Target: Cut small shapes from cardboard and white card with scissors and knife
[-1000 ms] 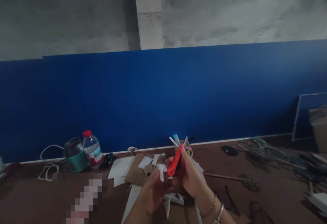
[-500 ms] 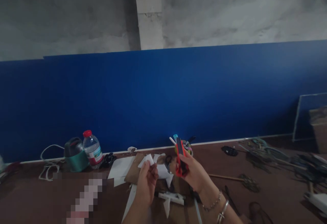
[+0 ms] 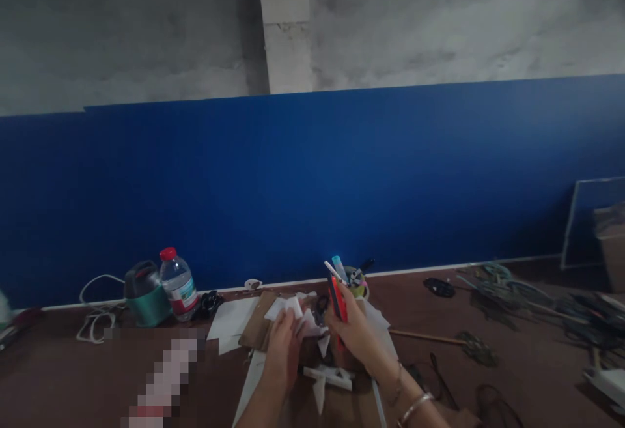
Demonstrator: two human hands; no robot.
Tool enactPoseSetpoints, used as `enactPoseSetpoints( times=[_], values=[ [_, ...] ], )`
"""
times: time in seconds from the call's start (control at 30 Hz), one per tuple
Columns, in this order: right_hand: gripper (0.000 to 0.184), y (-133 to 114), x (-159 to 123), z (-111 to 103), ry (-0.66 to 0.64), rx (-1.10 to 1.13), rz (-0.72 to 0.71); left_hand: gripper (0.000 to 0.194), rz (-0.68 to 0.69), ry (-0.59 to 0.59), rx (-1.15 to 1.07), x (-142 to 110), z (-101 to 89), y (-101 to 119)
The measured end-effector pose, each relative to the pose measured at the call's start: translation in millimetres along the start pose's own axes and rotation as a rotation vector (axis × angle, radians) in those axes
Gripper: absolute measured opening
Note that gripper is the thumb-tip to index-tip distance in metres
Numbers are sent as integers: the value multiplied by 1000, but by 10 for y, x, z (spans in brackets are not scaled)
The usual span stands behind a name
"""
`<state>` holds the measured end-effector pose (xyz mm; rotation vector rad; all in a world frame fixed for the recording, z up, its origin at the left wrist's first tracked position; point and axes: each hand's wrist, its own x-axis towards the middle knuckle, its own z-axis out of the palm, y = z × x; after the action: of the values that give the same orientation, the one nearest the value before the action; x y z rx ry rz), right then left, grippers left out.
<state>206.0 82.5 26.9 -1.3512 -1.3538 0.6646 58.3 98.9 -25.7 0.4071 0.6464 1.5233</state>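
Observation:
My left hand (image 3: 284, 343) is closed on a small folded white piece, which looks like paper (image 3: 295, 307), above the papers at the middle of the table. To its right, my right hand (image 3: 355, 331) grips a slim red-and-black tool (image 3: 338, 299), held upright; its exact kind is unclear. Beneath both hands lie white paper scraps (image 3: 319, 394) and a white marker-like stick (image 3: 328, 378). Just behind the tool stands a holder (image 3: 360, 279) with pens and a blue-capped tube.
A red-capped water bottle (image 3: 180, 288) and a green-and-black container (image 3: 148, 298) stand at the left. White sheets (image 3: 233, 320) and brown cardboard (image 3: 256, 327) lie beside my left hand. Wires and a bamboo stick (image 3: 424, 337) are at the right. A blue wall panel (image 3: 312, 180) rises behind.
My right hand has shifted slightly left and turned the red-and-black tool, so it shows narrower. My left hand has rotated a little, with the white piece still in it.

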Motion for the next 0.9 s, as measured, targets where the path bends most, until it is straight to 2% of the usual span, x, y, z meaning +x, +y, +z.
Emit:
enactPoseSetpoints(
  times=[0.1, 0.2, 0.27, 0.33, 0.47, 0.57, 0.67, 0.8, 0.9],
  values=[
    [58, 116, 20, 40, 43, -277, -204, 26, 63, 23, 40, -38, 24, 20],
    [43, 97, -10, 25, 41, -559, -298, 24, 126, 81, 31, -15, -1, 7],
    [28, 42, -48, 8, -61, -697, -314, 21, 181, 114, 28, 23, -34, -17],
    [23, -12, -87, 0, -214, -788, -296, 22, 209, 87, 35, 53, -56, -32],
    [39, -83, -138, 8, -428, -900, -196, 24, 192, 134, 39, 53, -45, -20],
    [48, -111, -158, 9, -419, -924, -184, 23, 191, 119, 41, 39, -32, -6],
    [47, -116, -170, 5, -387, -932, -235, 25, 199, 104, 38, 38, -33, -3],
    [46, -122, -169, 8, -530, -991, -220, 28, 227, 131, 37, 34, -22, 7],
    [44, -148, -154, 6, -560, -1005, -216, 28, 233, 148, 43, 33, -11, 15]
  ],
)
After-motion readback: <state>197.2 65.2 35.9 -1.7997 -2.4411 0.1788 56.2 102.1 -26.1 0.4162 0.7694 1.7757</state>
